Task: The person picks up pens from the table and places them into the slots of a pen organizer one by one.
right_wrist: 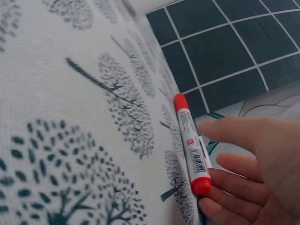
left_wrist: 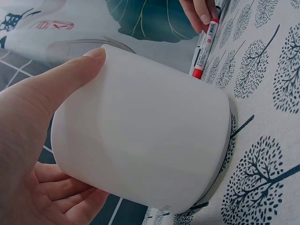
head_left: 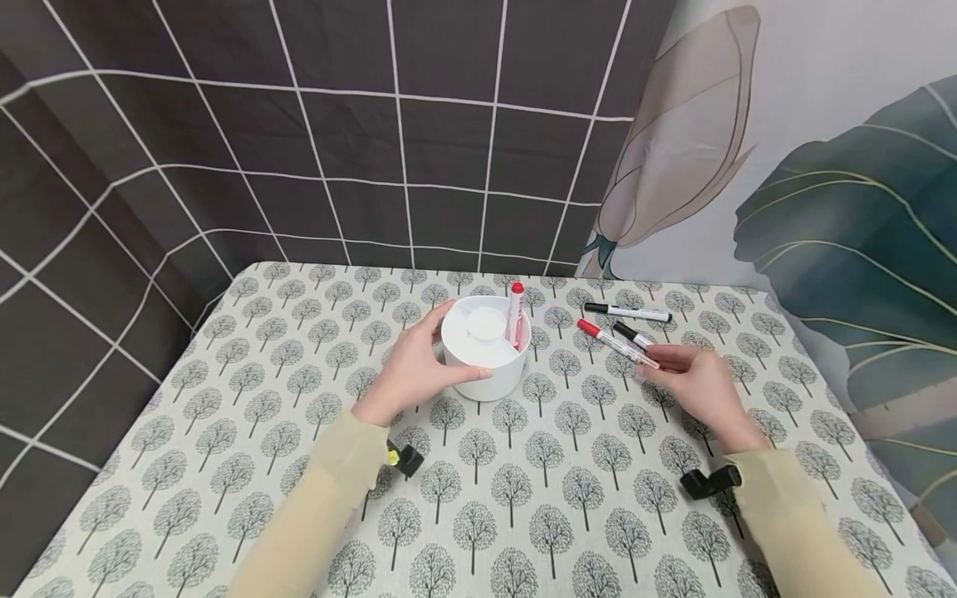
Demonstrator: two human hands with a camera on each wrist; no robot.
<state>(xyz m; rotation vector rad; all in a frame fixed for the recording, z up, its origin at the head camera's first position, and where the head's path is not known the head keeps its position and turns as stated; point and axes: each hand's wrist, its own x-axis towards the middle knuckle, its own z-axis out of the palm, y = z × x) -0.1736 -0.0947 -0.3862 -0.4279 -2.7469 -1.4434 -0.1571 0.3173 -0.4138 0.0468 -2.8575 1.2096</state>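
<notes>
My left hand [head_left: 407, 365] grips a round white pen holder [head_left: 503, 382] from its left side, thumb across the near wall and fingers round the far side. Upright in one of its compartments stands a thick red-capped marker [head_left: 516, 316]. In the left wrist view the holder's smooth wall [left_wrist: 150, 131] fills the middle. To the right, my right hand [head_left: 699, 382] is at the near end of a red-and-white marker [head_left: 615, 344] lying on the cloth. The right wrist view shows that marker [right_wrist: 191, 145] beside spread thumb and fingers, fingertips close to its red end.
Beyond the red-and-white marker lie a black-capped marker [head_left: 632, 335] and another black-and-white marker [head_left: 628, 312]. A tree-patterned cloth [head_left: 478, 490] covers the table. Behind it hang a dark gridded curtain [head_left: 336, 133] and a leaf-print sheet [head_left: 822, 208].
</notes>
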